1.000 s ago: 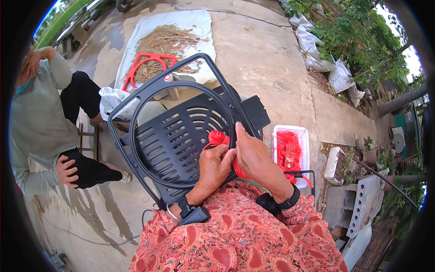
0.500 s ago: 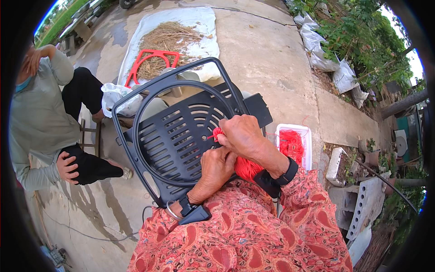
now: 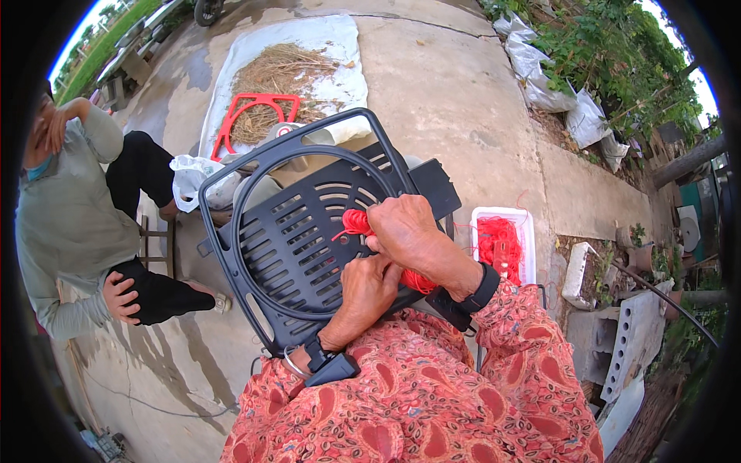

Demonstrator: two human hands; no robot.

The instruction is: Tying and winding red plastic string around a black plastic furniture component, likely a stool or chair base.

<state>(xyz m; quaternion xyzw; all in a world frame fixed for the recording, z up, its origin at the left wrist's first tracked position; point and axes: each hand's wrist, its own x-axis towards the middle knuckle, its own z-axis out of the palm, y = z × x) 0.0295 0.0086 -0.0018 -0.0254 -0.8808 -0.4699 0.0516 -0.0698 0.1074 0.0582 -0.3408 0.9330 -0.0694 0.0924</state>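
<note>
My right hand point(image 3: 409, 234) is closed around a small bundle of red cord point(image 3: 356, 223), whose looped end pokes out past the knuckles. Just below it, my left hand point(image 3: 364, 291) is pinched at the near edge of a black plastic frame point(image 3: 290, 140) with a round ring inside; what its fingertips grip is hidden. More red cord point(image 3: 417, 282) shows beneath my right wrist. The frame leans over a black slotted chair point(image 3: 289, 224) in front of me. To the right, a white tub point(image 3: 529, 231) holds a tangle of red cord point(image 3: 499, 247).
A seated person point(image 3: 81, 208) is at the left, one hand on a knee. Beyond the chair, a red frame point(image 3: 231, 123) and dry stalks point(image 3: 282, 69) lie on a white sheet point(image 3: 351, 46). White sacks point(image 3: 584, 119), a foam box point(image 3: 575, 274) and concrete blocks point(image 3: 590, 343) line the right side.
The red bundle now sticks out farther left of my right hand, and less red cord shows below my right wrist. The whole view has shifted slightly.
</note>
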